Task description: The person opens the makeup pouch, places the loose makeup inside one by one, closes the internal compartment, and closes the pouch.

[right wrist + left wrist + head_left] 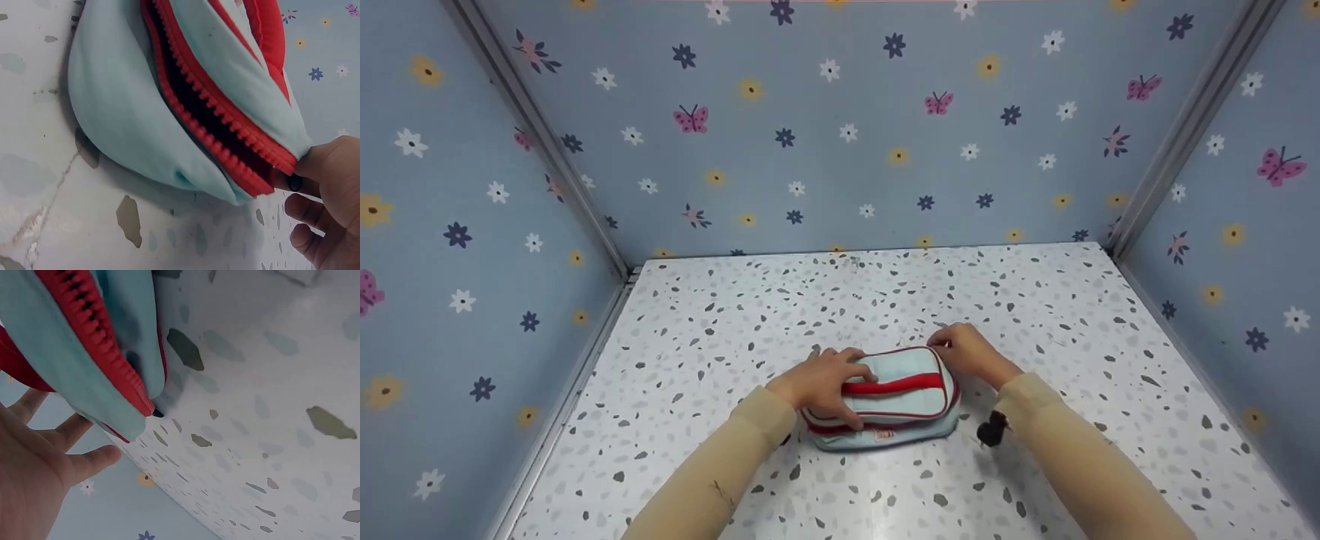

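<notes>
A light blue zip pouch (896,405) with red piping and a red top strap (904,384) sits on the speckled tabletop. My left hand (825,382) rests over its left end, thumb on the front side and the other fingers spread across the top. Seen from the left wrist, those fingers (84,467) look extended. At the pouch's far right corner, my right hand (966,351) pinches the zipper end, where a small black piece, apparently the zipper pull (294,181), shows by the fingers. The red zipper (208,107) gapes on this side; the inside is dark.
Patterned blue panels (847,150) with flowers and butterflies stand behind and on both sides of the white speckled table (697,315). Metal rails (555,172) run along the corners. A small black object (992,429) is at the right wrist.
</notes>
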Demonstrator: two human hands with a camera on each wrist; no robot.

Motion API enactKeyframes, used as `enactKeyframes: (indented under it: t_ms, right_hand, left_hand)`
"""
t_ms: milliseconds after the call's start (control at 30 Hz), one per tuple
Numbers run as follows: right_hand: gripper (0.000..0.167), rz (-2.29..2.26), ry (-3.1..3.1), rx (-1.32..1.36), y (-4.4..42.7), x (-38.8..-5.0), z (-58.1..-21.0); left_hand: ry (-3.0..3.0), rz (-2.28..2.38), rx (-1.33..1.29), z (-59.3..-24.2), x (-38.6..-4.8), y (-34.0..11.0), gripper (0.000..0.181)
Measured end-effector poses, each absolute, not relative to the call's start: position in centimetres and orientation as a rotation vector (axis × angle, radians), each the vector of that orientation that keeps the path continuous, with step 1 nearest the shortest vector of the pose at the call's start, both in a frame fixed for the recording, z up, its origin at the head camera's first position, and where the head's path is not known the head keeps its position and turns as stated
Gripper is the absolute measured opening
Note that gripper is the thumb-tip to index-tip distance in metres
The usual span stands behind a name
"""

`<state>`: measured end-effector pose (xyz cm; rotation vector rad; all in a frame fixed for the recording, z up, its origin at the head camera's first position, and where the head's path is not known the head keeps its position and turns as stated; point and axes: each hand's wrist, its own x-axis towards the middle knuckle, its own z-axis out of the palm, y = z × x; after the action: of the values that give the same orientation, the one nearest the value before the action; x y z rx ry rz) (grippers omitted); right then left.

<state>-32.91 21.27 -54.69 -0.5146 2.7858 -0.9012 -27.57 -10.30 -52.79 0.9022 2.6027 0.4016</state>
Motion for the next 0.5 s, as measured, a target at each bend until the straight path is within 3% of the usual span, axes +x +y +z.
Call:
enactKeyframes:
  t_ms: [500]
  right_hand:
    - [0.016, -0.889, 2.778, -0.593, 23.4, -32.5, -54.6]
  left_hand:
    - [2.624, 0.296, 0.953, -52.9, -27.9, -10.3, 0.077]
